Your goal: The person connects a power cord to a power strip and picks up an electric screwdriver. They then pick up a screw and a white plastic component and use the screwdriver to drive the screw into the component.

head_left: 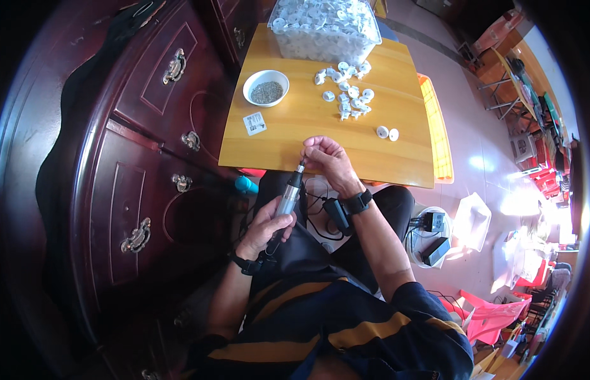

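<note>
The left hand (268, 227) holds one silver and black power screwdriver (288, 197), with its fingers wrapped around the middle. The screwdriver is over the lap, and its thin end points up at the near edge of one yellow wooden table (295, 136). The right hand (333, 161) is at that thin end. Its thumb and first finger are close together, but I cannot tell what tiny thing they pinch, if any. There are two black wrist bands, one on each arm.

On the table sit one white bowl (249, 82) of small grey bits (267, 92), too many to count, and one little white card (255, 123). One big clear tub (320, 53) is full of white parts. Near it is one messy group of more than ten white parts (354, 92). Two round white pieces (382, 132) lie apart, side by side. One orange basket (439, 133) is beside the table.
</note>
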`<state>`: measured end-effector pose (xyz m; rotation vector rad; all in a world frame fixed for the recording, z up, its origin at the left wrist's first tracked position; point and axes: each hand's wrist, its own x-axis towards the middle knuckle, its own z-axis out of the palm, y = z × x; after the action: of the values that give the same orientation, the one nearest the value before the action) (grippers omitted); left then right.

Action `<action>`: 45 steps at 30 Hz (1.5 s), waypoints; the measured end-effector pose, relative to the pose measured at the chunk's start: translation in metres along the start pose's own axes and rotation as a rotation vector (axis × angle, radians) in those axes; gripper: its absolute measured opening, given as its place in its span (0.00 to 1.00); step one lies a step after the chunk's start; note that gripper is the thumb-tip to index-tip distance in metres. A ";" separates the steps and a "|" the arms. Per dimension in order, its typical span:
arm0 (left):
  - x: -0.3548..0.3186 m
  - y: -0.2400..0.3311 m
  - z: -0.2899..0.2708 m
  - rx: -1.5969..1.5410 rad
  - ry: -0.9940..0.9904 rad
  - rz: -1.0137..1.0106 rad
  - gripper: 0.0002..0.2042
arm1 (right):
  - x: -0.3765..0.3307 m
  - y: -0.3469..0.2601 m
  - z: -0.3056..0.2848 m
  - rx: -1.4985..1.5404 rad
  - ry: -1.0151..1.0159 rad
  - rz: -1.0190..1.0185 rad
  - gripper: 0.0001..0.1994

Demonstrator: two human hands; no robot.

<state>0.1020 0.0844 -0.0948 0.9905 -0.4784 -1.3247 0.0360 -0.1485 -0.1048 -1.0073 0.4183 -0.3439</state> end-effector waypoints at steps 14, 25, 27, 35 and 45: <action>0.013 -0.003 0.000 0.155 0.053 0.071 0.16 | 0.043 -0.049 -0.051 -0.650 0.468 -0.127 0.16; 0.014 -0.010 -0.003 0.182 0.055 0.074 0.15 | 0.076 -0.081 -0.062 -1.340 0.671 -0.125 0.21; 0.014 -0.011 -0.004 0.170 0.058 0.073 0.16 | 0.074 -0.076 -0.061 -1.446 0.569 -0.241 0.18; 0.015 -0.014 -0.001 0.139 0.051 0.076 0.20 | 0.041 -0.051 -0.059 -1.345 0.349 -0.386 0.16; 0.012 -0.018 -0.006 0.136 0.079 0.097 0.19 | 0.017 -0.052 -0.038 -1.408 0.179 -0.269 0.12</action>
<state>0.0986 0.0756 -0.1155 1.1140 -0.5550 -1.1745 0.0275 -0.2100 -0.0811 -2.4326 0.7034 -0.3662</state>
